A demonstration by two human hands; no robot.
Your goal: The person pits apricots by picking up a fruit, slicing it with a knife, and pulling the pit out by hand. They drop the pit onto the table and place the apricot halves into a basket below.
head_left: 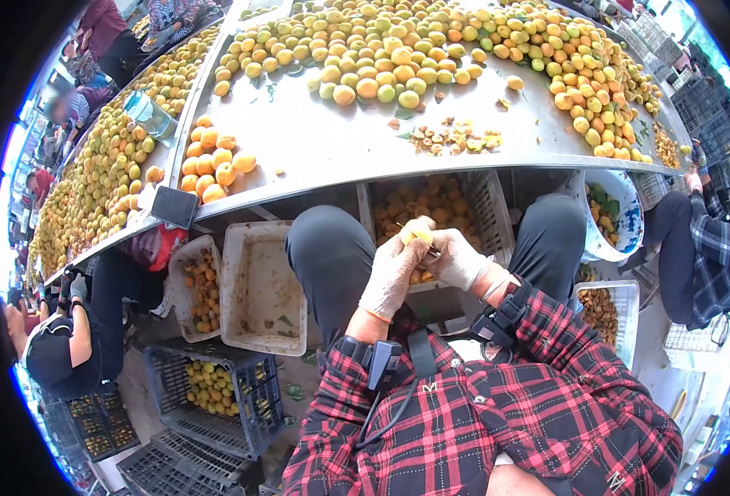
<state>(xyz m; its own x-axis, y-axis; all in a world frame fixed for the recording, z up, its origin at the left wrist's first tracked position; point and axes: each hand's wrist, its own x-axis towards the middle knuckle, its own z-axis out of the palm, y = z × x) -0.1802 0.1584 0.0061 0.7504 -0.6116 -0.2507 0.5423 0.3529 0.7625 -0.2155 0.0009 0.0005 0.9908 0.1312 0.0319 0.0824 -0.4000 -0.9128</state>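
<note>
Both my hands wear pale knitted gloves and meet above my lap. My left hand is closed around a yellow apricot. Close against the fruit, my right hand is closed on a small thin tool, dark and pointed; most of it is hidden in the fingers. Below them a crate holds orange apricots, partly covered by my hands. On the table edge ahead lie apricot pieces.
A metal table bears heaped apricots. An off-white bin stands by my left knee, a dark crate of yellow-green fruit below. A white bucket stands right of my right knee. Other people sit on both sides.
</note>
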